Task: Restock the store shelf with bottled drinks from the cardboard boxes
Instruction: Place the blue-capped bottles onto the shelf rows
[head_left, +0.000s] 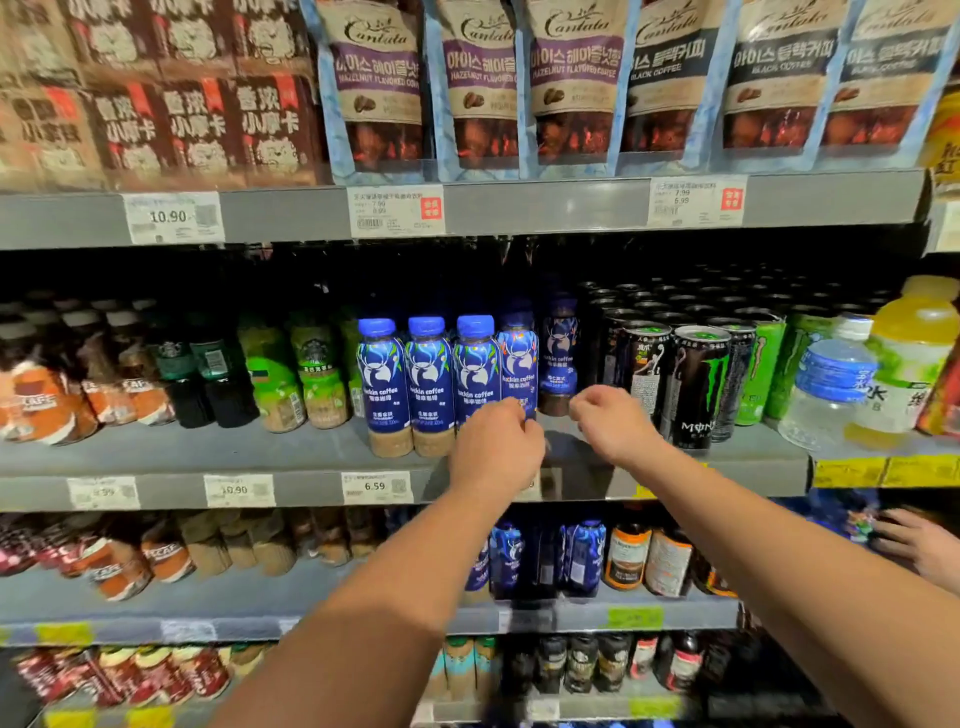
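Three blue-capped blue coffee bottles (426, 379) stand in a row at the front of the middle shelf (208, 452). A fourth blue bottle (518, 364) stands right of them, and a fifth (559, 353) sits further back. My left hand (496, 449) has its fingers curled at the lower part of the fourth bottle and hides its base. My right hand (608, 421) hovers over the bare shelf patch to the right, fingers curled, with nothing in it. No cardboard box is in view.
Black and green energy drink cans (696, 384) stand close to the right of my right hand. Green-labelled coffee bottles (311, 374) stand to the left of the blue row. Another person's hand (919, 545) reaches in at the lower right. Coffee pouches (571, 83) fill the shelf above.
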